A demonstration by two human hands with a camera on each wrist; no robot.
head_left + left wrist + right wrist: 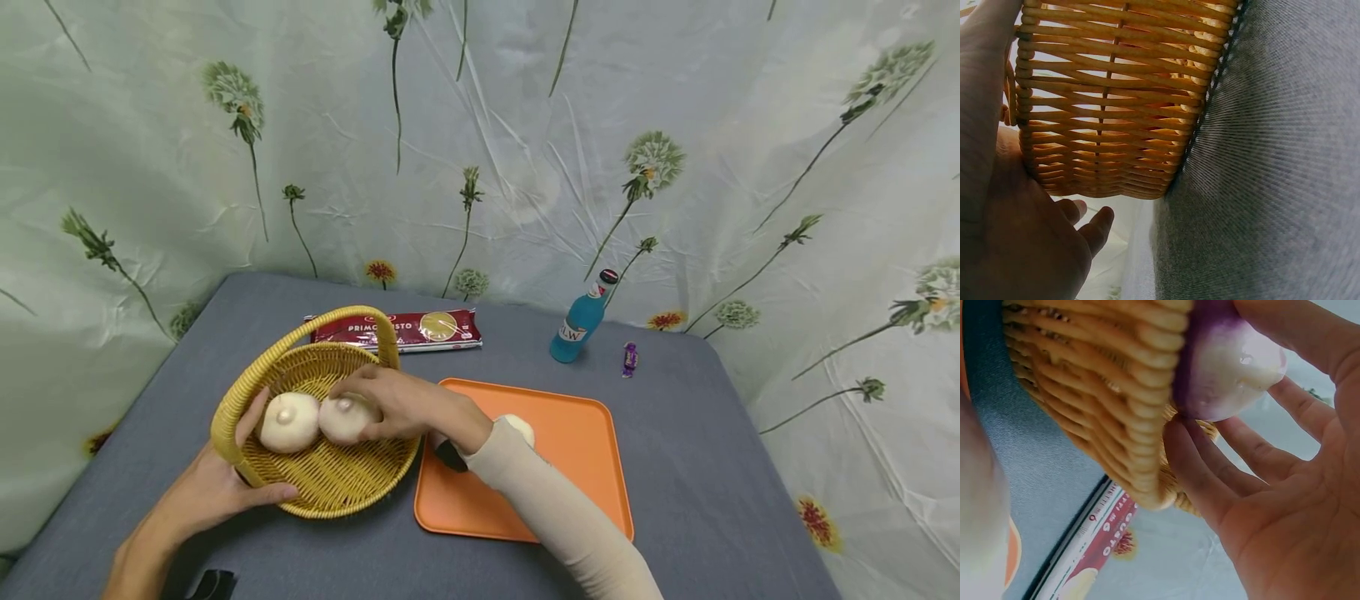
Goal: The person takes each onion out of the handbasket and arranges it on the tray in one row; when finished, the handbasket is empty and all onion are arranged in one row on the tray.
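Left hand [217, 487], fingers loosely wrapped, steadying wicker basket [330, 483] rim; right hand [397, 408], fingers curled, gripping white bun [347, 419] beside another bun [289, 422] inside.

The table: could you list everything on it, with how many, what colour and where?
basket: 1, yellow wicker, left of tray
buns: 3, white; two in basket, one on tray
tray: 1, orange, centre
pasta packet: 1, red, behind basket
bottle: 1, blue, far side
candy: 1, purple, beside bottle
table: 1, grey cloth
left hand: holds basket rim
right hand: grips a bun in basket
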